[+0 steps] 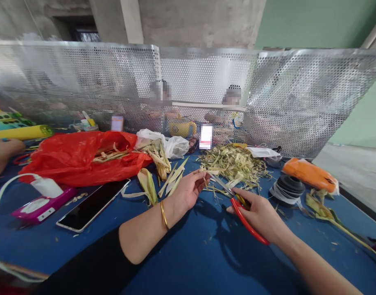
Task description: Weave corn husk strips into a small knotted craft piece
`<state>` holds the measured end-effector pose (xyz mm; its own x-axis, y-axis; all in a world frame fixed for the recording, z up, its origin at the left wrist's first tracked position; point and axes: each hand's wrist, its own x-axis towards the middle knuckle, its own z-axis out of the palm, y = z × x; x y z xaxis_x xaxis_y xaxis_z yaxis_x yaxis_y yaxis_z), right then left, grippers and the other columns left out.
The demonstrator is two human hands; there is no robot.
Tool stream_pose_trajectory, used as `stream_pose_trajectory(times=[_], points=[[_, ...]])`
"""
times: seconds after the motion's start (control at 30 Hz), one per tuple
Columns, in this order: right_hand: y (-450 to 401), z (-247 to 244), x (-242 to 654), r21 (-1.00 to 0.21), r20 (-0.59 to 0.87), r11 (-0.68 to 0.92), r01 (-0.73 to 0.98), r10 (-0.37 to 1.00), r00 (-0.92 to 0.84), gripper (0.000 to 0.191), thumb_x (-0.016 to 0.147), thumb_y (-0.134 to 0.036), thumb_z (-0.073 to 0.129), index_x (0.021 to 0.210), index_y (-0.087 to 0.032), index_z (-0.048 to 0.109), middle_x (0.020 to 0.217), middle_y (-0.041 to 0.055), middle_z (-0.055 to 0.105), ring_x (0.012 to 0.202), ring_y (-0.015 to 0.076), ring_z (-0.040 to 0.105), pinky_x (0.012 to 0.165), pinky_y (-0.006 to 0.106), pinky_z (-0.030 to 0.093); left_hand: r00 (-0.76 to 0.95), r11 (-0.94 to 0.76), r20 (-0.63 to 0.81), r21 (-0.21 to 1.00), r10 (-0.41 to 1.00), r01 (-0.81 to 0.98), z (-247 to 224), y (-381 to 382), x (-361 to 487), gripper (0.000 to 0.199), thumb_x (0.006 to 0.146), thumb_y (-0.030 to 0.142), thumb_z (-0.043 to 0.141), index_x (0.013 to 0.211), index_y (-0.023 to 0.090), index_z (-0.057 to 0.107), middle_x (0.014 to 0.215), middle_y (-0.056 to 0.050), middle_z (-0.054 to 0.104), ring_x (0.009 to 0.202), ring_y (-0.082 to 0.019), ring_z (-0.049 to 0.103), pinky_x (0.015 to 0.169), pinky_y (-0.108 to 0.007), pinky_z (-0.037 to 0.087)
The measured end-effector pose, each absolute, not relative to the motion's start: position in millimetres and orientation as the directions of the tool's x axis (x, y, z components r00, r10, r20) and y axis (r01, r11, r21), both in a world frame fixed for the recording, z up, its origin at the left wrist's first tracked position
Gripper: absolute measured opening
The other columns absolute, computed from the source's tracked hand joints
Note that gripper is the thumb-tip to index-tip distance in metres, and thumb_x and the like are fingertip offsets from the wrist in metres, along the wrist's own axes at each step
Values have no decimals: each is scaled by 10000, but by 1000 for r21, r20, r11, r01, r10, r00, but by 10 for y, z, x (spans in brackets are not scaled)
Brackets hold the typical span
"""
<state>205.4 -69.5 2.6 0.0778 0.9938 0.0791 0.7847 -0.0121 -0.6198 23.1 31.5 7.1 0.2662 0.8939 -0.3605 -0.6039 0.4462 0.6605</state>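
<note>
Blue tabletop (182,262), perforated metal screen (203,73) beyond both hands. Left hand (190,191) pinches a pale, dry, husk-like strip (204,169) at the fingertips; right hand (260,211) grips red-handled scissors (248,224), blades angled toward the left fingertips (exact blade gap: can't tell). Shredded pile (237,164) just past the blades, husk pieces (148,186) left of the left hand, red plastic bag (74,157) farther left, black spool (288,188) right of the right hand. Handling, my judgement: pinch the strip near the blades but keep fingertips off their line; hold it lightly taut, since dry stuff likely folds or splits if slack; small, controlled blade moves; steady right wrist; loose shreds kept out of the scissors' pivot.
</note>
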Motion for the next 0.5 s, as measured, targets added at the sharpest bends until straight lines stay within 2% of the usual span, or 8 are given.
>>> stream_pose_trajectory(times=[0.23,0.5], points=[[-693,13,2076,-680,85,23,733,995,48,551,762,-406,647,1263,-177,637,904,27,728,733,200,612,638,264,477,287,460,-360,664,888,-589,56,324,226,122,786,15,631,802,135,623,741,-32,706,688,-98,672,759,-202,537],[-708,75,2057,-674,81,25,739,996,40,529,765,-433,644,1214,-155,664,779,-11,704,649,160,563,566,222,440,290,455,-350,672,891,-585,32,353,224,118,781,12,631,802,128,636,760,-32,707,716,-103,680,829,-215,526]])
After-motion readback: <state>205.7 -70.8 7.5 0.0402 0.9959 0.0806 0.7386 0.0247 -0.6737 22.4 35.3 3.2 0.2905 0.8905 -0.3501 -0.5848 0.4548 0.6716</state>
